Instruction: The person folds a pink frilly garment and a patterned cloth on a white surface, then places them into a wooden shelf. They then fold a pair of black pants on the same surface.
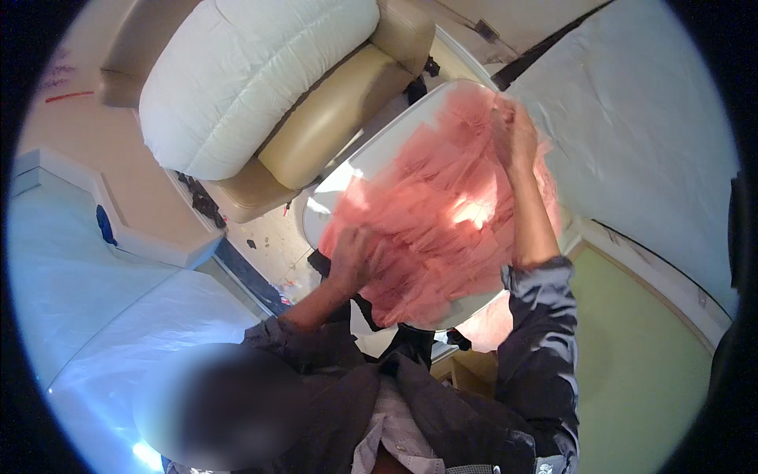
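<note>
A ruffled piece of pink tulle, layered and bunched, is spread over a white table with rounded ends. My left hand rests on the tulle near its left side, its slightly blurred fingers apart. At the far right edge, my right hand has its fingers curled and pressed together on the tulle; the fingertips are partly hidden. Bright light falls on the middle of the fabric. More pale pink cloth hangs below the near edge of the table, beside my right sleeve.
Beyond the table stands a tan padded sofa with a puffy white quilted bundle on it. White sheeting hangs at the right, above a pale green panel. Scraps litter the floor at the left.
</note>
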The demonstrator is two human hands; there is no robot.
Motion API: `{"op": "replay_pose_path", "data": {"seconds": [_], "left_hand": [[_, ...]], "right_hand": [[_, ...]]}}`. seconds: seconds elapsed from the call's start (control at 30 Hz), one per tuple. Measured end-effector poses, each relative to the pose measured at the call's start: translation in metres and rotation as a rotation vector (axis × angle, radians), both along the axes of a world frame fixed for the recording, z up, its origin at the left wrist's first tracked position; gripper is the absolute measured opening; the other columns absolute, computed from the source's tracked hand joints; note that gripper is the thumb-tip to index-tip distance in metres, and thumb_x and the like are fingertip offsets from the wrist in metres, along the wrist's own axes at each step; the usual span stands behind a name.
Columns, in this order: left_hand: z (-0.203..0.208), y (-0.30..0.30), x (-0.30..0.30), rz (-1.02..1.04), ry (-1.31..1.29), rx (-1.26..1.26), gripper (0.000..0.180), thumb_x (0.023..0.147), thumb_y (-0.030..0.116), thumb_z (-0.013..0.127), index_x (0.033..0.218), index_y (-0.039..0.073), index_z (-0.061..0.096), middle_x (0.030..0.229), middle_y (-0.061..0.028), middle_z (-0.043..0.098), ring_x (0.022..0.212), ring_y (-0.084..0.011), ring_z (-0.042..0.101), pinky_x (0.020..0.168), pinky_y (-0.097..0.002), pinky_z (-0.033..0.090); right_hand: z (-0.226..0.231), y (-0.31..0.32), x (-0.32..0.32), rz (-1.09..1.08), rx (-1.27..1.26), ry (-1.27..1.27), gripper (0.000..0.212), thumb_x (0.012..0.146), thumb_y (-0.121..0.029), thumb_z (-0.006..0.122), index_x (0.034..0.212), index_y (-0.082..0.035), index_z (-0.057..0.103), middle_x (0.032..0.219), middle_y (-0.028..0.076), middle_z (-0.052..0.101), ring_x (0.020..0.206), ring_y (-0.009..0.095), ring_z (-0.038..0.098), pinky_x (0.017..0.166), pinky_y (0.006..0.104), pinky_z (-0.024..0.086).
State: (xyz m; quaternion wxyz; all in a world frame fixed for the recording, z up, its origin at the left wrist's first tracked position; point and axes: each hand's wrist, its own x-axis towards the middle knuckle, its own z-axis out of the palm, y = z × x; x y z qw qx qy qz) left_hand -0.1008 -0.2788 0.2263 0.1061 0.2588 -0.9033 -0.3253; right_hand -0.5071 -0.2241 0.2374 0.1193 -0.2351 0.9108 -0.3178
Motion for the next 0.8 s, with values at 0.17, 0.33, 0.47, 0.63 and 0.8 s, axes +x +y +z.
{"op": "replay_pose_path", "data": {"seconds": [0.17,0.33,0.47,0.63,0.8], "left_hand": [[-0.020,-0.080,-0.075,0.053,0.099,-0.022,0.052,0.089,0.025,0.078,0.129,0.002,0.055,0.124,-0.0251,0.061,0.109,-0.0448,0.062,0.089,-0.0526,0.053],[-0.042,-0.089,-0.118,-0.048,-0.278,0.231,0.056,0.090,0.035,0.076,0.132,0.005,0.053,0.115,-0.0253,0.067,0.106,-0.0447,0.066,0.087,-0.0547,0.053],[-0.068,-0.080,-0.102,-0.088,-0.215,0.303,0.057,0.095,0.042,0.069,0.134,0.006,0.051,0.100,-0.0239,0.072,0.094,-0.0448,0.070,0.082,-0.0544,0.054],[-0.055,-0.079,-0.108,-0.184,-0.137,0.764,0.058,0.098,0.041,0.066,0.139,0.003,0.050,0.090,-0.0197,0.074,0.084,-0.0339,0.074,0.077,-0.0432,0.056],[-0.047,-0.081,-0.104,-0.067,-0.154,0.768,0.043,0.101,0.032,0.061,0.136,0.008,0.057,0.085,-0.0188,0.072,0.084,-0.0349,0.072,0.076,-0.0454,0.056]], "right_hand": [[-0.014,-0.086,0.003,-0.085,0.313,0.001,0.074,0.085,-0.056,0.073,0.139,-0.010,0.054,0.133,0.024,0.060,0.127,0.041,0.059,0.106,0.0454,0.050],[-0.078,-0.084,-0.037,-0.039,0.499,-0.094,0.077,0.085,-0.051,0.073,0.144,-0.009,0.048,0.142,0.027,0.054,0.131,0.044,0.055,0.109,0.0469,0.048],[-0.090,-0.087,-0.042,0.019,0.557,-0.045,0.067,0.087,-0.042,0.070,0.139,-0.005,0.049,0.128,0.027,0.063,0.122,0.045,0.061,0.105,0.0462,0.050],[-0.130,-0.058,-0.117,0.186,0.618,-0.121,0.042,0.087,-0.030,0.071,0.113,0.001,0.063,0.106,0.026,0.070,0.095,0.044,0.070,0.087,0.0487,0.059],[-0.123,-0.077,-0.091,-0.459,-0.434,-1.083,0.015,0.093,-0.013,0.069,0.094,0.002,0.072,0.085,0.017,0.070,0.079,0.033,0.071,0.065,0.0497,0.061]]}}
